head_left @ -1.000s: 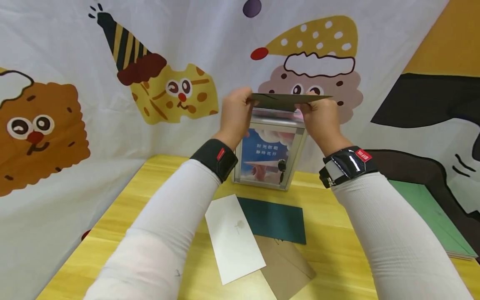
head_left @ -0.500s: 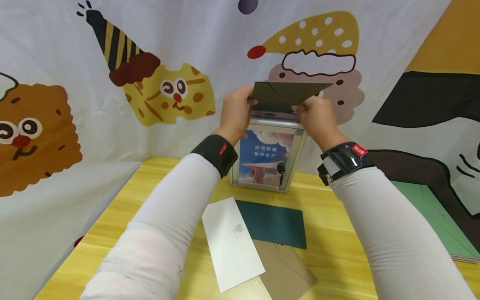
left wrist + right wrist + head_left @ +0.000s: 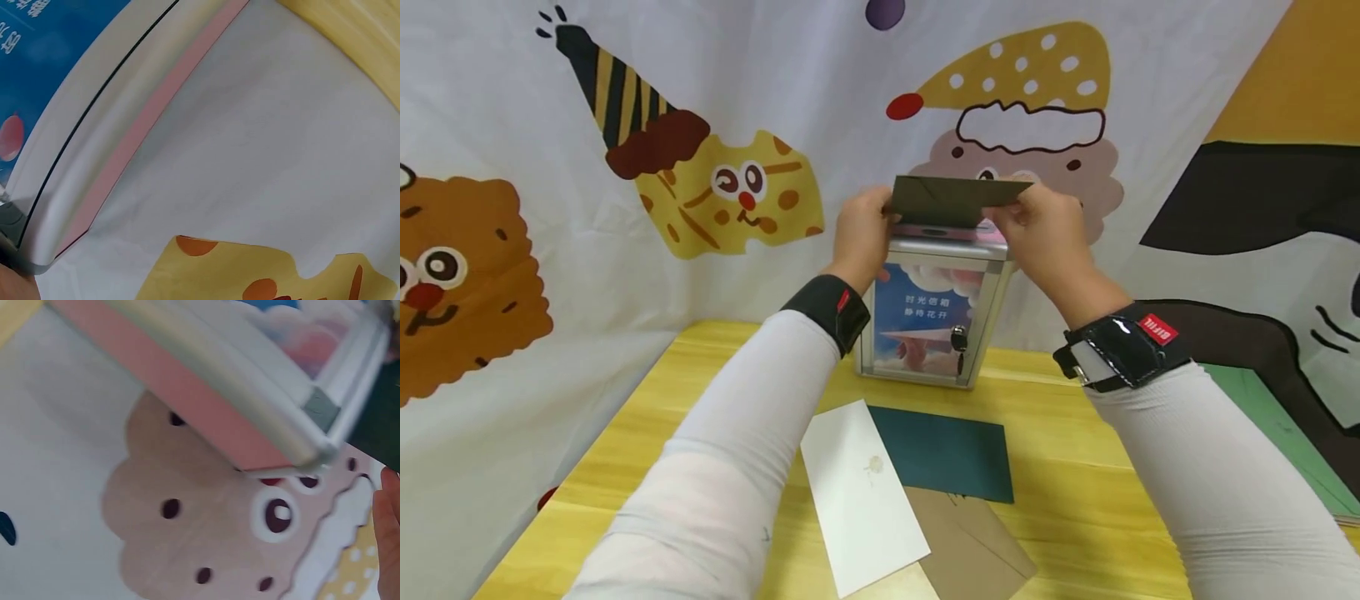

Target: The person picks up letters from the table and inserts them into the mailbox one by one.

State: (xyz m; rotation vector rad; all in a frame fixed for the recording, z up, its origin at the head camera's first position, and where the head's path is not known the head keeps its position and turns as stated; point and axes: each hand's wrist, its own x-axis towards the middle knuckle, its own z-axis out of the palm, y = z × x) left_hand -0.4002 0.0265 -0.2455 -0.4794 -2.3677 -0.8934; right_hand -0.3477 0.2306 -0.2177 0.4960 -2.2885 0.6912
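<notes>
One dark olive envelope (image 3: 951, 200), pinched at its ends by the left hand (image 3: 861, 233) and the right hand (image 3: 1051, 233), is held over the top of a framed box (image 3: 925, 321), contact indiscernible; uneven pressure could buckle its lower edge.

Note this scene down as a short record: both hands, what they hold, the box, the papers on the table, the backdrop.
left hand: pinches the left end of the olive envelope
right hand: pinches its right end
olive envelope: held at the top of the mailbox; whether any part is inside, cannot tell
mailbox: upright on the yellow table, lock on its front
table papers: white envelope overlapping a teal envelope and a brown envelope
backdrop: white, printed with cartoon characters
</notes>
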